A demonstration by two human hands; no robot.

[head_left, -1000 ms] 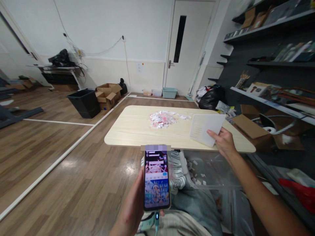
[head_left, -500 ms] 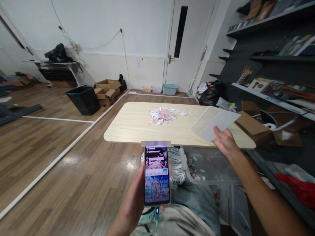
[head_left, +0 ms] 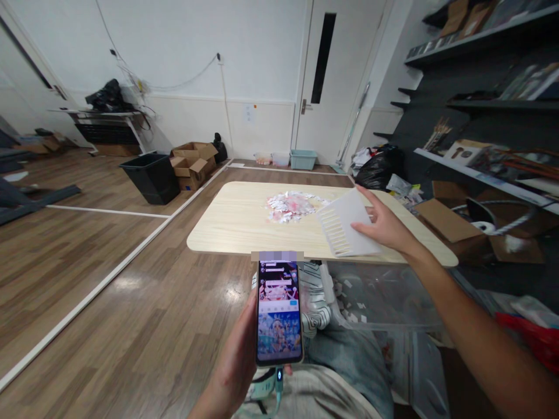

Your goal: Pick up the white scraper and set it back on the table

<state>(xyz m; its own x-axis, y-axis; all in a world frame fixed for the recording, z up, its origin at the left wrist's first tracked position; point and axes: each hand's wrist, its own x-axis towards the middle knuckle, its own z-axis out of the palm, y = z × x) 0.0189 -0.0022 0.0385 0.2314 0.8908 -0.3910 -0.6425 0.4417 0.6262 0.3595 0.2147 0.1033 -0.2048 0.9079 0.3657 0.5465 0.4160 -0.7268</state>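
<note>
My left hand [head_left: 236, 343] is closed around a smartphone [head_left: 278, 326], its lit screen facing me and a cable plugged into the lower end. Over the right part of the pale wooden table [head_left: 231, 224], my right hand [head_left: 386, 224] grips a thin white sheet [head_left: 347, 224] by its right side, thumb on top. A row of long narrow slots runs along the sheet's left side. Its lower edge lies close to the tabletop; whether they touch I cannot tell. Beyond its left corner is a heap of small white and pinkish pieces [head_left: 290, 206].
Under the table's front edge stands a clear plastic bin [head_left: 384, 297] holding small white pieces. A black waste bin [head_left: 151, 180] and cardboard boxes [head_left: 192, 163] are on the floor to the left. Dark shelves [head_left: 480, 105] and an open carton [head_left: 454, 215] flank the right side.
My right hand has moved left with the white sheet, turning it so the slotted side is nearer the heap and lower. The left hand and smartphone stay about where they were.
</note>
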